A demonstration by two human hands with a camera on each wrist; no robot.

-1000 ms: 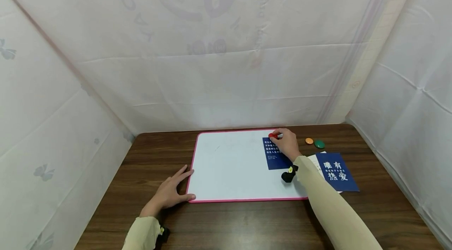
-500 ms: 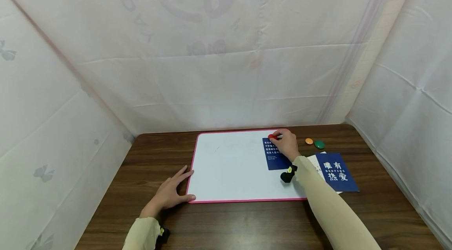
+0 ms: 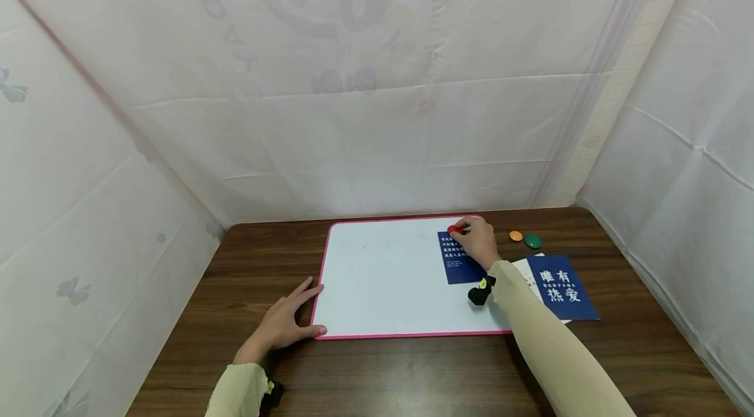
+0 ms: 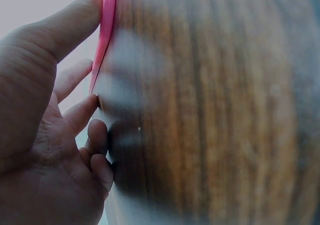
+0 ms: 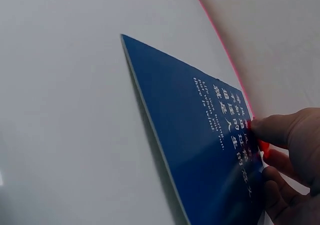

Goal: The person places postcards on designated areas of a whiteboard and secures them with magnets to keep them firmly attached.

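**Red magnet held on a blue card at the far edge of the whiteboard**

Nearest the person, the left hand [image 3: 283,325] lies flat on the wooden table [image 3: 412,371] with its fingers straight and spread, the thumb and fingertips against the pink-framed near left corner of the whiteboard [image 3: 383,279]. The left wrist view shows the thumb [image 4: 65,30] pressed along the pink frame, the other fingers resting loosely at the board's edge; the hand holds nothing

The whiteboard lies flat on the table. To its right, partly over the board's right edge, a second blue card with large white characters [image 3: 561,286] rests on a white sheet

Further on, the right hand [image 3: 478,243] reaches across the board, its sleeve over the board's near right corner. Its fingers are curled and pinch a small red magnet [image 3: 453,229], which sits at the far end of a blue card [image 3: 456,260] printed with small white text. The card lies on the right part of the board, close to its far edge. In the right wrist view the fingers [image 5: 285,130] press on the card [image 5: 200,135] with a bit of red showing between them

Beyond the board's right end, an orange magnet [image 3: 516,235] and a green magnet [image 3: 533,241] lie just beside each other on the table
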